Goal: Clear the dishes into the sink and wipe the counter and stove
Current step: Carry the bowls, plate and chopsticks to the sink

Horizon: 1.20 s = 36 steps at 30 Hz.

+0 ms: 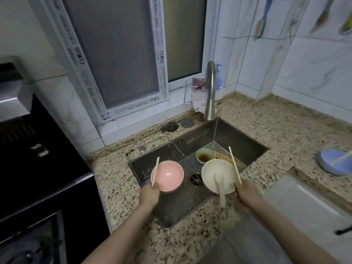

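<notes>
Both hands reach in from the lower frame over the steel sink [238,138]. Left hand [149,194] grips a round pink plastic bowl [167,176] and one pale chopstick [155,172], its long axis pointing up-frame. Right hand [245,193] holds a cream bowl [219,175] with a spoon [221,187], plus a chopstick [235,165] slanting toward upper left. Speckled granite surface [285,130] surrounds them.

Single head-worn wide-angle view, looking steeply down, close over sink [238,138]
</notes>
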Each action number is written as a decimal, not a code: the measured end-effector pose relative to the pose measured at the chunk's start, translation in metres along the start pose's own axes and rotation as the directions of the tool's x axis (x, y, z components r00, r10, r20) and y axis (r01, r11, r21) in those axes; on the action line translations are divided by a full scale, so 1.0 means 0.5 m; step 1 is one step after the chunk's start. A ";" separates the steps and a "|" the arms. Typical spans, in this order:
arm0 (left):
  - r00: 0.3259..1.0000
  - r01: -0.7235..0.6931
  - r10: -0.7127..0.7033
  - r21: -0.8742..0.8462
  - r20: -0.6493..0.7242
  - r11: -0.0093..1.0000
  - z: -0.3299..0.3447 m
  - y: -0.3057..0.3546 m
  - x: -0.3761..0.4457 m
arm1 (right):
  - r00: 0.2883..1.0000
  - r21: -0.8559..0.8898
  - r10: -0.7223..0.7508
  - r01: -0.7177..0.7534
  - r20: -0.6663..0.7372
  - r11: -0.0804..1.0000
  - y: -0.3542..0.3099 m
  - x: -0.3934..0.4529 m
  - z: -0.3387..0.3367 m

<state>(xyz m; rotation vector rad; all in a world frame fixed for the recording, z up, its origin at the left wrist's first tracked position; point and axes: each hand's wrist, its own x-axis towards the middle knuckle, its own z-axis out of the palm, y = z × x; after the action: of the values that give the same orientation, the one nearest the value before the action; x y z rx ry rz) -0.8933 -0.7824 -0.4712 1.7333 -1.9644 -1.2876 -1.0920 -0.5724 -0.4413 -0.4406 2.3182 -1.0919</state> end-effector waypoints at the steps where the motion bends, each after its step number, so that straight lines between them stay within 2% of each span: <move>1: 0.999 0.050 -0.050 -0.015 -0.007 0.999 0.021 0.005 0.013 | 0.999 -0.060 -0.026 0.028 0.027 0.998 -0.002 0.028 -0.014; 4: 0.986 0.165 -0.165 -0.073 -0.002 0.984 0.069 0.027 0.042 | 0.992 -0.150 -0.071 0.087 0.105 0.985 -0.006 0.095 -0.041; 8: 0.985 0.169 -0.171 -0.061 -0.026 0.984 0.104 0.084 0.054 | 0.980 -0.121 -0.062 0.087 0.190 0.989 -0.005 0.154 -0.046; 11: 0.983 0.181 -0.183 -0.049 -0.028 0.982 0.116 0.092 0.077 | 0.963 -0.166 -0.065 0.111 0.261 0.980 -0.007 0.181 -0.034; 13: 0.979 0.200 -0.201 -0.036 -0.037 0.979 0.117 0.083 0.100 | 0.954 -0.131 -0.035 0.078 0.298 0.988 -0.019 0.202 -0.015; 18: 0.970 0.244 -0.243 0.020 -0.028 0.970 0.111 0.059 0.168 | 0.963 -0.028 0.079 -0.074 0.258 0.997 -0.060 0.244 0.042; 25: 0.948 0.300 -0.308 0.097 0.085 0.949 0.145 0.044 0.269 | 0.945 -0.030 0.158 -0.155 0.287 0.987 -0.091 0.309 0.087; 29: 0.938 0.337 -0.344 0.123 0.042 0.934 0.157 0.030 0.294 | 0.952 -0.059 0.164 -0.154 0.258 0.986 -0.098 0.334 0.112; 30: 0.935 0.348 -0.351 0.046 0.056 0.936 0.156 0.031 0.307 | 0.953 -0.060 0.159 -0.149 0.259 0.987 -0.099 0.337 0.120; 31: 0.922 0.382 -0.366 -0.144 0.127 0.913 0.152 0.033 0.317 | 0.953 -0.061 0.151 -0.140 0.262 0.988 -0.101 0.338 0.125; 32: 0.929 0.363 -0.299 -0.371 0.219 0.855 0.149 0.040 0.331 | 0.951 -0.052 0.146 -0.137 0.273 0.989 -0.103 0.338 0.132; 33: 0.939 0.344 -0.273 -0.552 0.208 0.760 0.151 0.039 0.349 | 0.949 -0.042 0.142 -0.136 0.283 0.990 -0.106 0.338 0.135; 34: 0.916 0.397 -0.332 -0.646 0.227 0.652 0.151 0.028 0.373 | 0.946 -0.033 0.145 -0.141 0.291 0.989 -0.108 0.339 0.141; 36: 0.894 0.421 -0.398 -0.685 0.204 0.594 0.155 0.005 0.404 | 0.940 -0.017 0.155 -0.158 0.304 0.987 -0.113 0.339 0.151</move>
<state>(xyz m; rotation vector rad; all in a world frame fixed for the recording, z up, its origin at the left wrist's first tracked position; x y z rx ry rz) -1.0029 -0.9263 -0.5899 1.7464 -0.8126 -1.8963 -1.1800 -0.7376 -0.4922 -0.3837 2.0383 -0.8879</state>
